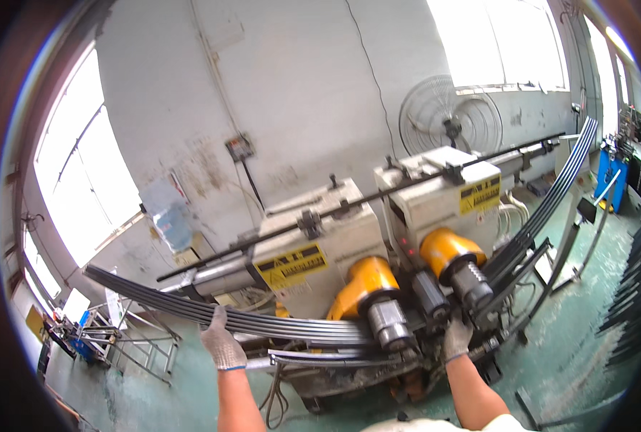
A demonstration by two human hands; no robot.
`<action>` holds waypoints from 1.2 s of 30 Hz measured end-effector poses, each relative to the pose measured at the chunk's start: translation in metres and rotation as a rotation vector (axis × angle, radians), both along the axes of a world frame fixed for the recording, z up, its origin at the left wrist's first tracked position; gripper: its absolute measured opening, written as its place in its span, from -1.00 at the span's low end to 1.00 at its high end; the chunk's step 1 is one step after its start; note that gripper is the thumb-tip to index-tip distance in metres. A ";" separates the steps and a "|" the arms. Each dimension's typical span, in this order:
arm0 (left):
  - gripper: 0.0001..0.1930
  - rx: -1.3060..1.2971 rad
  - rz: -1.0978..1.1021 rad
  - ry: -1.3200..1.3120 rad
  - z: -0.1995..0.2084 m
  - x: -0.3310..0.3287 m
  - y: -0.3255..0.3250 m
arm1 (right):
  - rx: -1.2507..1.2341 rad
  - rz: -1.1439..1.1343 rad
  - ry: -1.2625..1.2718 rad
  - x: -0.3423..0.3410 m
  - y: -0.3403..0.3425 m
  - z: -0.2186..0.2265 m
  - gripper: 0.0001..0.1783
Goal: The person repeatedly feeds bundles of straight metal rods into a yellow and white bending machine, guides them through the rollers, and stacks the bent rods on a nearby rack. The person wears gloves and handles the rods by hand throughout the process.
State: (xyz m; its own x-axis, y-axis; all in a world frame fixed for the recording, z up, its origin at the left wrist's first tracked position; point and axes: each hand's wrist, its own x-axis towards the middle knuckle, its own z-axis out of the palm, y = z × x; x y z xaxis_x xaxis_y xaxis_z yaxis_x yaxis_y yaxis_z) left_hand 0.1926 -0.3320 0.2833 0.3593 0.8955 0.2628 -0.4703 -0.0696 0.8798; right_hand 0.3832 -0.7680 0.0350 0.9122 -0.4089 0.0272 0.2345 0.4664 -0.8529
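Note:
A bundle of several long dark metal bars (284, 326) runs across in front of me, its middle partly hidden by the machine's rollers. Wrapped round its left part is my left hand (223, 342), in a pale knitted glove with a blue cuff. My right hand (457, 337), gloved the same way, is closed at the bundle's lower edge, under the right steel roller (470, 284); its fingertips are partly hidden. The left steel roller (390, 324) stands between my hands. Behind the bars is a cream machine (320, 237) with yellow-orange housings (367, 283) and a dark central roller (430, 294).
A long dark rod (378, 196) crosses the machine's top. A wall fan (451, 128) stands behind. Metal frames (137, 338) are at left, a blue machine (611, 176) is at right, and many dark strips (633, 273) lie along the right side. Cables hang below.

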 end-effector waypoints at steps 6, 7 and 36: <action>-0.82 0.254 -0.093 -0.064 0.064 0.037 -0.051 | 0.153 0.044 0.075 0.018 -0.001 0.036 -0.61; -0.82 0.329 -0.118 -0.028 0.072 0.040 -0.058 | 0.134 0.033 0.040 0.025 0.000 0.033 -0.61; -0.71 0.910 -0.553 0.195 0.138 0.138 -0.207 | -0.290 0.148 -0.088 0.062 -0.018 -0.027 -0.41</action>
State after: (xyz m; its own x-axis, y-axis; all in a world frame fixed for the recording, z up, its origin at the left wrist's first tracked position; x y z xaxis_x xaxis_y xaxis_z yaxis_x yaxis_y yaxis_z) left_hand 0.3304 -0.5393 0.4216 0.7611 0.0940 0.6418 -0.4949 -0.5553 0.6683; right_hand 0.4452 -0.7862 0.0076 0.9500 -0.2360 0.2045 0.2612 0.2418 -0.9345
